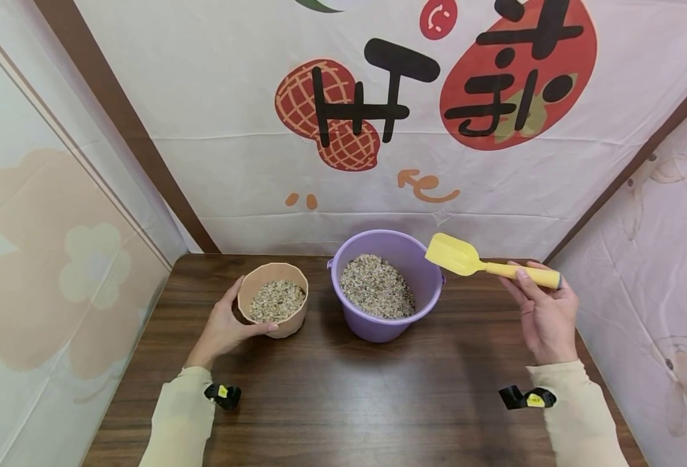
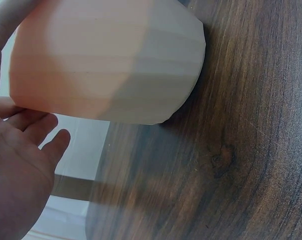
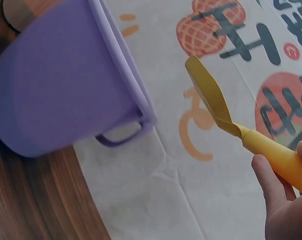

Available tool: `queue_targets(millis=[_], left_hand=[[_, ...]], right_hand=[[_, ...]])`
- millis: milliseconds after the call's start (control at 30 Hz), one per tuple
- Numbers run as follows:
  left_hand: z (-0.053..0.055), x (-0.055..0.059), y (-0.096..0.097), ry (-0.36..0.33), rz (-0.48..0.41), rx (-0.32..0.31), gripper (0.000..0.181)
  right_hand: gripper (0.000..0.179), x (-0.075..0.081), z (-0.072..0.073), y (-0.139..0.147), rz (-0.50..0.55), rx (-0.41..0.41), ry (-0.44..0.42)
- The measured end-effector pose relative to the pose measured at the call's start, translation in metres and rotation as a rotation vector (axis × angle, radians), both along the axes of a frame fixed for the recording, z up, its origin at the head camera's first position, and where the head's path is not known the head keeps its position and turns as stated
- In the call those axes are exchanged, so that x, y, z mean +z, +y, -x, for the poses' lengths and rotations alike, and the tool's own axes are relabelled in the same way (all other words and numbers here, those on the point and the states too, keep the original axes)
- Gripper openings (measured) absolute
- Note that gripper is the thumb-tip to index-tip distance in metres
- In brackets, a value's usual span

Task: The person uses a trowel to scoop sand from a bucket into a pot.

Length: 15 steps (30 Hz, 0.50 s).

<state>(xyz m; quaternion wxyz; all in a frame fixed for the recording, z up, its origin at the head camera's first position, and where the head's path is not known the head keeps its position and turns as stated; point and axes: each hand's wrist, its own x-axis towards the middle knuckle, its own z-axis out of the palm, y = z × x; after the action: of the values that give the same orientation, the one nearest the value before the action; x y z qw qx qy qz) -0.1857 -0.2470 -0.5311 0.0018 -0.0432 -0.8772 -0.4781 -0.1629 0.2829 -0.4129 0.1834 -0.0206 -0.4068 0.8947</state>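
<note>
My left hand (image 1: 228,327) holds a peach-coloured pot (image 1: 289,327) by its sides, thumb near the front of the rim and fingers round the left side. Grainy gravel (image 1: 277,301) partly fills that pot, which stands on the table. In the left wrist view the faceted wall of the pot (image 2: 105,65) shows close up. Over on the right, my right hand (image 1: 547,318) grips a yellow shovel (image 1: 457,255) by its handle, raised above the table. The blade is bare and overlaps the right rim of a purple bucket (image 1: 378,329) in the head view. Similar gravel (image 1: 375,287) lies in the bucket.
The bucket stands at the back of the dark wooden table (image 1: 378,408), right of the pot. A printed cloth wall (image 1: 232,181) rises behind the table edge, with cloth panels at both sides. In the right wrist view a small lug (image 3: 120,140) juts from the bucket's rim.
</note>
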Motion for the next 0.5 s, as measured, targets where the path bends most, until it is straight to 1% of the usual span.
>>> queue_targets(millis=[100, 233, 367, 500], left_hand=[[0.000, 0.000, 0.000, -0.005, 0.003, 0.002, 0.129], [0.000, -0.001, 0.000, -0.007, 0.005, 0.004, 0.129], [0.001, -0.001, 0.000, -0.006, 0.011, 0.006, 0.129], [0.001, -0.001, 0.000, -0.006, 0.011, 0.006, 0.129]], right_hand=[[0.022, -0.001, 0.000, 0.009, 0.073, -0.027, -0.004], [0.020, -0.004, -0.001, 0.021, 0.160, -0.042, -0.015], [0.019, -0.009, -0.004, 0.030, 0.218, -0.054, -0.039], [0.020, -0.017, -0.005, 0.037, 0.251, -0.098, -0.085]])
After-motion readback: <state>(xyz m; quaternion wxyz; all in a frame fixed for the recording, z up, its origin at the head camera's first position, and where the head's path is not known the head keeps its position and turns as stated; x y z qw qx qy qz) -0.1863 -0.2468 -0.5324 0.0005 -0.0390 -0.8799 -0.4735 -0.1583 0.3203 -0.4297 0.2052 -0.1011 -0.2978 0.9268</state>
